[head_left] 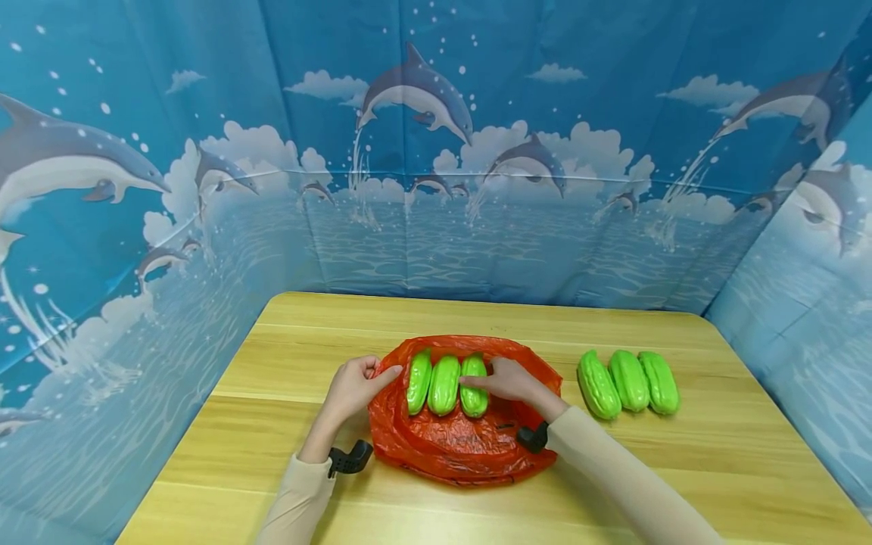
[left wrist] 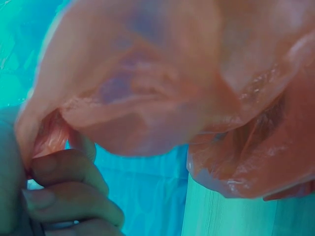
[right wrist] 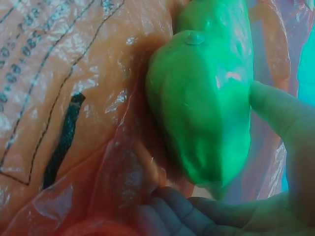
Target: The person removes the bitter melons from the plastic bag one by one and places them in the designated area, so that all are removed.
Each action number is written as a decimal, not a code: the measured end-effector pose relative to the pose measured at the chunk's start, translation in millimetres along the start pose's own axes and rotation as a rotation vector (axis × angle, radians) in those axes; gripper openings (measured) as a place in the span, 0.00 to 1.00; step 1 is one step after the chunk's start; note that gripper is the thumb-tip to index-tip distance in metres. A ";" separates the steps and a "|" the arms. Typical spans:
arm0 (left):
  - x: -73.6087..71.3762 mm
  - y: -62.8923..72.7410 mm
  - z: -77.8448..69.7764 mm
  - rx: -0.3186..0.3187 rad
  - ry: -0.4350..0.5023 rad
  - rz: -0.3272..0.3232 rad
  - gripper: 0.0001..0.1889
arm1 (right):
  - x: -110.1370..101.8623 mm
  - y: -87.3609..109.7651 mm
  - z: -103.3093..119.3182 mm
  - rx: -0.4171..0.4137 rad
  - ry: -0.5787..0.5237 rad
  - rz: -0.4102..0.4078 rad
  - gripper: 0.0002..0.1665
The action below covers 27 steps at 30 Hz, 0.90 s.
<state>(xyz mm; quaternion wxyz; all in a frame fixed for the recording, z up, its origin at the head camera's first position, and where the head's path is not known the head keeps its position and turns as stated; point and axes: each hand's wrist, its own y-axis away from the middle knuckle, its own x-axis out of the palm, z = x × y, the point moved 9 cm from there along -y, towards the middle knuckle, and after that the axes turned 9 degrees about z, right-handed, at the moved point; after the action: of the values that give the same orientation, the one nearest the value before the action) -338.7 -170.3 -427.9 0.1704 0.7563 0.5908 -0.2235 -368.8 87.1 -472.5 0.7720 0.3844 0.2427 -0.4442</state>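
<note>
L hand point(head_left: 353, 390) is pinching L rim of red bag point(head_left: 463, 465), prob. holding it open. Inside bag, R hand point(head_left: 511, 380) is touching end gourd point(head_left: 474, 405), maybe steadying it; can't tell if gripping. 2 inner gourds point(head_left: 444, 386) are lying alongside, 3 loose gourds point(head_left: 629, 381) R of bag.

Desk point(head_left: 736, 462), one: light yellow wood grain, far corners rounded. Sheeting point(head_left: 436, 257), blue, rising behind the desk as I face it and along both sides; creased, one long fold running across. Printed on it: grey-and-white dolphins point(head_left: 415, 91), mostly leaping; white clouds point(head_left: 269, 155); pale rippled water point(head_left: 354, 265); white droplets point(head_left: 462, 70).
</note>
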 end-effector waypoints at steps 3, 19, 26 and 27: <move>0.3 -0.1 0.8 -0.003 0.004 0.000 0.24 | 2.5 -1.1 0.2 -0.008 -0.006 0.014 0.57; 0.8 -0.1 1.3 -0.012 0.006 0.005 0.24 | 5.8 -1.8 0.6 -0.034 -0.067 0.019 0.56; 0.9 -0.8 2.0 -0.009 0.009 0.006 0.24 | 5.5 -2.5 -2.7 -0.032 -0.100 -0.001 0.54; 1.0 -0.7 1.8 -0.009 0.010 0.007 0.24 | 5.0 -2.6 -3.5 -0.032 -0.105 -0.009 0.54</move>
<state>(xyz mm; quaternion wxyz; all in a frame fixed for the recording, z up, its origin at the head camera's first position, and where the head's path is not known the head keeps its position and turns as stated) -339.4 -170.3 -429.9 0.1716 0.7588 0.5899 -0.2163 -368.7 86.6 -479.1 0.7878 0.3473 0.2106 -0.4631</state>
